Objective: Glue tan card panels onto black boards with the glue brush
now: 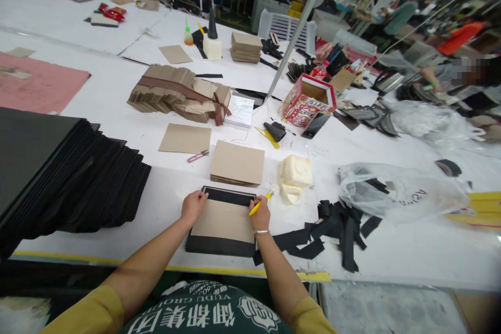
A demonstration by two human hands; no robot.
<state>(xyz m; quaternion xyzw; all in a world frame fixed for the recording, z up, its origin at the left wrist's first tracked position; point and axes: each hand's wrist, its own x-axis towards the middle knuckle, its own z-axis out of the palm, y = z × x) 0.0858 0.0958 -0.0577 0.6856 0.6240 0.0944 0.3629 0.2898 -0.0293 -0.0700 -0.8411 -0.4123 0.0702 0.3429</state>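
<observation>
A brown cardboard panel [223, 219] lies on a black sheet [219, 245] at the table's front edge. My left hand [193, 206] is closed on the panel's upper left corner, fingers curled over the black border. On the right edge of the panel rests my right hand [260, 215], closed round a yellow brush [261, 202] whose tip points up and right. A silver bracelet circles that wrist. Just beyond the panel sits a stack of brown cardboard panels [237, 163].
A big pile of black sheets [66, 177] fills the left. Black offcuts [336, 227] and a plastic bag [399, 190] lie to the right. A cream block [295, 172], pink snips [198, 156], a tied cardboard bundle [176, 94] and a red box [307, 100] stand further back.
</observation>
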